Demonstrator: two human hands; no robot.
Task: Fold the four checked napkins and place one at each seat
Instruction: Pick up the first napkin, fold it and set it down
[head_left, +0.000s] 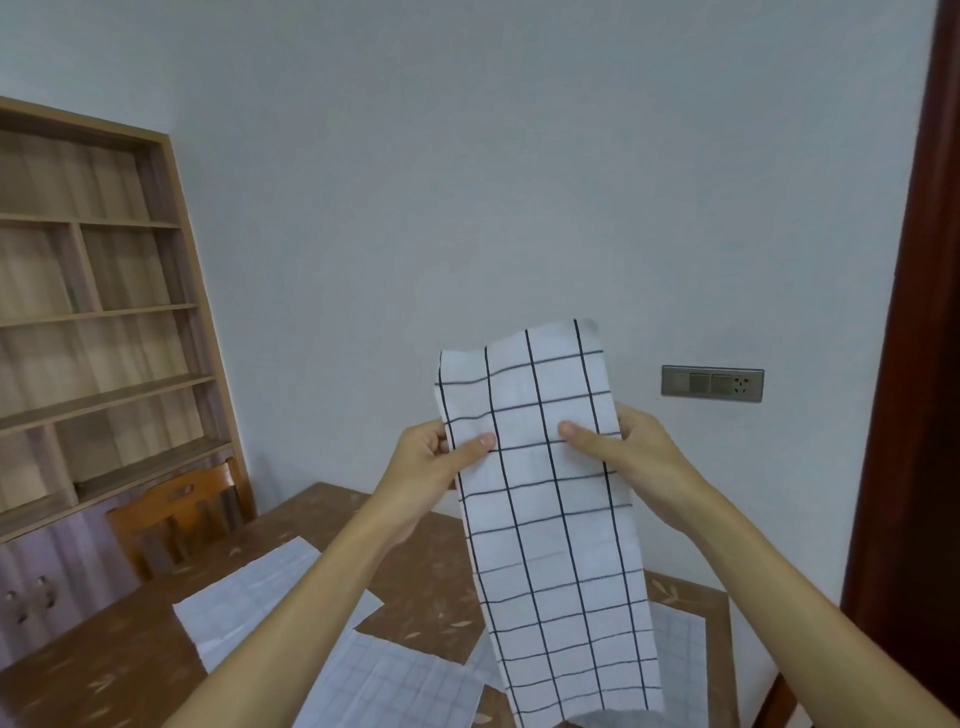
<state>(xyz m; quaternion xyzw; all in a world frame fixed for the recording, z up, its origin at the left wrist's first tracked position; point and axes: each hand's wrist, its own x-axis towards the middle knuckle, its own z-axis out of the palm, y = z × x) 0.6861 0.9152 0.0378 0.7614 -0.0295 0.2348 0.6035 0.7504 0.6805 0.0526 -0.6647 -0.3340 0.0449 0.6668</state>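
Head view. I hold one napkin (550, 519) upright in the air above the worktop (130, 649). It appears doubled into a long strip, with its lower end hanging free toward 6 o'clock. My left hand (436, 452) pinches its 9 o'clock edge and my right hand (623, 447) its 3 o'clock edge. Both thumbs lie flat on the near face with the fingers behind, and both grips sit in the upper third.

Three more lie flat on the worktop:
- the left napkin (260, 597) at 8 o'clock
- the near napkin (395, 686) at 7 o'clock
- the right napkin (680, 654) at 5 o'clock, partly hidden behind the strip

A chair (176, 509) stands at 9 o'clock.

Handling, as I judge it: the cloth is thin, light and limp, with no stiffness of its own, and the top edge curls above my thumbs. It will sag wherever it is unsupported. I should hold it at corners or paired edges, pinching the layers together so they cannot slide apart. Creases are best pressed against the worktop.
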